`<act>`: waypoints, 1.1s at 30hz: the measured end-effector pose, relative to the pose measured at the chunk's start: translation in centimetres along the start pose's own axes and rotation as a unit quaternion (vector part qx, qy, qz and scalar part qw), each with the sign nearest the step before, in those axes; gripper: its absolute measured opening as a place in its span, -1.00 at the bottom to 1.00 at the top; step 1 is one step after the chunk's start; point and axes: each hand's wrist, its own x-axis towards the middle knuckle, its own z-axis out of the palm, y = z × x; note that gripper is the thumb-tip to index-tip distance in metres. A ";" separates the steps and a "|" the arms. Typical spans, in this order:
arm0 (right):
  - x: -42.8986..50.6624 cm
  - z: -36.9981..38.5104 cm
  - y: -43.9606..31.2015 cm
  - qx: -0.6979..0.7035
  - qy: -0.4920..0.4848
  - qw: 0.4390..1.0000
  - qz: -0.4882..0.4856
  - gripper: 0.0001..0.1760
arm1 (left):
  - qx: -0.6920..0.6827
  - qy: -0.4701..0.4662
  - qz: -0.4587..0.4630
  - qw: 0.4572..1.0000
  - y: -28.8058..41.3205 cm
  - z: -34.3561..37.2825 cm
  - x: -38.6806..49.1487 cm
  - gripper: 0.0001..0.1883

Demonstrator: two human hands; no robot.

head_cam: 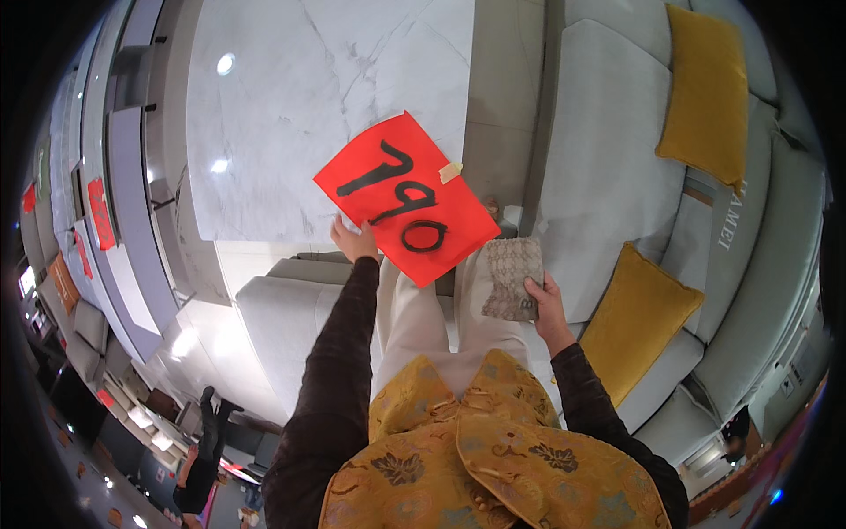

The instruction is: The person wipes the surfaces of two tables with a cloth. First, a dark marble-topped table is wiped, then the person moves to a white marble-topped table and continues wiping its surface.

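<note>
My left hand [355,239] pinches the lower left edge of a red paper sheet [456,208] with large black brushed figures. A strip of beige tape [451,173] sticks to the sheet's upper right edge. The sheet overlaps the near edge of a white marble-look table [277,132] and reaches over my knees; whether it touches the table I cannot tell. In my right hand [547,301] is a folded patterned beige-grey cloth [510,278], held by its right edge above my lap.
On my right runs a light grey sofa [605,132] with mustard cushions [704,92]. A low grey seat [284,330] stands at my left. Beyond it is a long grey cabinet [142,218]. A person [201,463] in dark clothes is in the lower left background.
</note>
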 end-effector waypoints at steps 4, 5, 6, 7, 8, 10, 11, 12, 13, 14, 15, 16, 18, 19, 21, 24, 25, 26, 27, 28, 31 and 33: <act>1.4 -1.7 -1.2 -0.043 -0.027 0.998 0.031 -0.64 | 0.062 0.044 0.050 0.996 -5.9 2.6 -6.1 -0.13; 1.7 -2.2 -1.3 -0.052 -0.027 0.998 0.032 -0.64 | 0.022 0.048 -0.013 0.999 -6.0 3.1 -6.6 -0.13; 2.0 -2.9 -1.4 -0.058 -0.022 0.997 0.034 -0.64 | -0.019 0.050 -0.076 0.996 -5.1 3.4 -7.0 -0.12; 2.1 -3.5 -1.7 -0.066 -0.020 0.997 0.038 -0.64 | -0.061 0.054 -0.138 0.987 -4.5 3.6 -7.4 -0.12; 2.2 -4.0 -1.8 -0.073 -0.017 0.996 0.040 -0.63 | -0.049 0.053 -0.204 0.976 -3.9 3.8 -7.7 -0.13; 2.2 -4.4 -2.7 -0.084 -0.017 0.995 0.045 -0.62 | -0.131 0.046 -0.248 0.959 -5.6 5.2 -8.3 -0.26; 2.2 -4.5 -3.1 -0.090 -0.017 0.995 0.048 -0.62 | -0.172 0.043 -0.268 0.947 -6.9 5.9 -8.6 -0.32; 2.2 -4.7 -3.3 -0.092 -0.019 0.994 0.050 -0.61 | -0.163 0.038 -0.257 0.952 -8.6 6.5 -8.6 -0.40; 2.2 -4.9 -3.6 -0.093 -0.020 0.994 0.052 -0.61 | -0.153 0.033 -0.246 0.957 -10.2 6.6 -8.3 -0.49; 2.3 -5.0 -3.9 -0.094 -0.021 0.994 0.054 -0.61 | -0.144 0.028 -0.235 0.961 -11.0 6.6 -8.4 -0.56; 2.5 -5.4 -3.8 -0.095 -0.023 0.994 0.051 -0.61 | -0.122 0.039 -0.221 0.967 -10.0 6.3 -8.3 -0.61; 2.8 -5.9 -3.6 -0.093 -0.026 0.994 0.047 -0.61 | -0.100 0.049 -0.205 0.972 -8.0 5.2 -7.8 -0.65; 2.8 -5.7 -3.6 -0.087 -0.030 0.995 0.045 -0.61 | -0.050 0.062 -0.165 0.983 -6.2 3.6 -6.7 -0.69; 2.7 -5.4 -3.6 -0.083 -0.030 0.995 0.045 -0.61 | -0.021 0.073 -0.148 0.986 -5.6 3.0 -5.9 -0.69; 2.6 -5.1 -3.4 -0.086 -0.031 0.995 0.046 -0.61 | 0.038 0.094 -0.114 0.988 -4.1 1.7 -3.8 -0.69; 2.5 -4.7 -3.0 -0.102 -0.039 0.993 0.050 -0.61 | 0.072 0.085 -0.089 0.990 -2.2 0.1 -1.0 -0.70; 2.3 -4.4 -3.0 -0.101 -0.041 0.993 0.051 -0.61 | 0.066 0.081 -0.086 0.991 -1.7 0.0 -0.2 -0.71; 2.1 -4.1 -2.9 -0.100 -0.043 0.993 0.053 -0.61 | 0.059 0.077 -0.083 0.992 -1.1 -0.3 0.5 -0.72; 2.0 -4.1 -2.7 -0.105 -0.040 0.992 0.050 -0.61 | 0.053 0.072 -0.080 0.993 -0.7 -0.4 1.1 -0.73; 2.0 -4.2 -2.4 -0.110 -0.036 0.992 0.047 -0.61 | 0.052 0.066 -0.074 0.994 -0.3 -0.5 1.7 -0.74; 1.5 -3.2 -2.5 -0.121 -0.030 0.991 0.049 -0.62 | 0.051 0.055 -0.047 0.996 -0.2 -0.5 3.3 -0.76; 1.2 -2.5 -2.7 -0.121 -0.026 0.991 0.050 -0.63 | 0.055 0.056 -0.018 0.997 -0.2 -0.2 4.2 -0.76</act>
